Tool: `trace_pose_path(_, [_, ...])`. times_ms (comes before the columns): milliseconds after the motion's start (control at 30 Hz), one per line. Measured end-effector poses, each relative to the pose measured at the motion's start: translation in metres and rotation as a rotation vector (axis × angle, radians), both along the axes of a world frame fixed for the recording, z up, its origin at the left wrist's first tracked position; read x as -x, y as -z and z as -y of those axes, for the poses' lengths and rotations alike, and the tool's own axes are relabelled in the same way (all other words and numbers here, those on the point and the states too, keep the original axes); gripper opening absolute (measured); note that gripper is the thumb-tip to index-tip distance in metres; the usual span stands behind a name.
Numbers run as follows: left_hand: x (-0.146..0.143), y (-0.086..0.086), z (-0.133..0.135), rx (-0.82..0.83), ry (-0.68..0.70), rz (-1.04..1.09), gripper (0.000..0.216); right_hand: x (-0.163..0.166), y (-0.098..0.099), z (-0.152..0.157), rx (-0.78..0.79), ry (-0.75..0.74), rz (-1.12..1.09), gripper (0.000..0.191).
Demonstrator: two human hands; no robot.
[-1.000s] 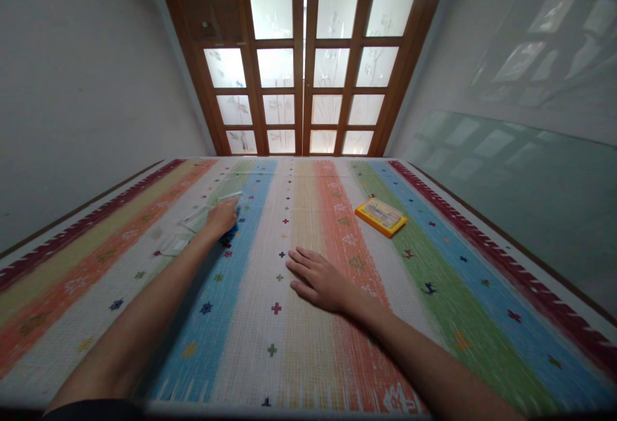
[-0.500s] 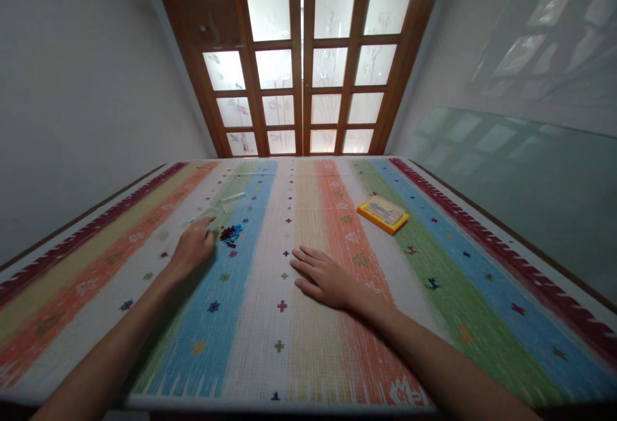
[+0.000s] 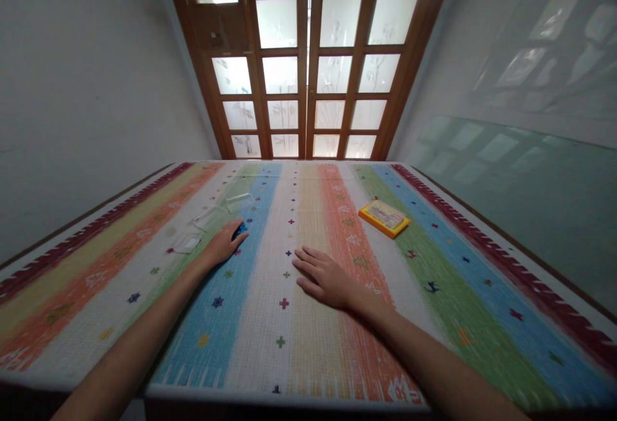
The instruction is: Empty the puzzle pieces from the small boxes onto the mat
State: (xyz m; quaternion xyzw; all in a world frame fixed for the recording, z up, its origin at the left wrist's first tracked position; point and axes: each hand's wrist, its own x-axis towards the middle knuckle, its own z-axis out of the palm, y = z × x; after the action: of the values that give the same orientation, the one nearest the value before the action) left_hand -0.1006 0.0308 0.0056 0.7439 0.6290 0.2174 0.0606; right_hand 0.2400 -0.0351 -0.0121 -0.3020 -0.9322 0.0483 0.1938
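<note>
Nearest, the right hand (image 3: 325,276) lies palm down on the striped mat (image 3: 308,350), fingers spread flat and holding nothing, just where it lay half a second ago. A little farther out, the left hand (image 3: 222,247) has shifted to its right. Before, it sat just left of the small pile of coloured pieces (image 3: 240,231), which lay bare. Now it rests on top of that pile, and only a blue bit shows past the fingertips. The fingers curve loosely down over the pieces and touch them, but whether they pinch any cannot be told. Just beyond and to the left of that hand lie three clear plastic trays (image 3: 208,217) in a slanting row, the nearest just beside the wrist. Farther off, well right of both hands, a yellow box (image 3: 384,217) lies flat on the mat. At the far end stands a wooden door (image 3: 308,74) with frosted panes.
</note>
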Motion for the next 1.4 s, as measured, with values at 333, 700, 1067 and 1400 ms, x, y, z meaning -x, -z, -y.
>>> trace_pose_path(333, [-0.005, 0.002, -0.011, -0.062, 0.065, 0.034, 0.044, 0.0, 0.001, -0.001, -0.018, -0.01, -0.01, 0.048])
trace_pose_path(700, [-0.008, 0.012, -0.026, -0.103, 0.058, 0.131, 0.035, 0.0, 0.006, -0.003, -0.035, -0.011, -0.031, 0.048])
trace_pose_path(1067, [-0.007, -0.007, -0.011, -0.364, -0.064, 0.303, 0.035, -0.001, 0.006, -0.003, -0.014, -0.014, -0.022, 0.049])
trace_pose_path(1400, [0.0, -0.027, 0.011, -0.593, -0.21, 0.418, 0.032, -0.004, 0.004, -0.002, 0.025, -0.017, -0.009, 0.051])
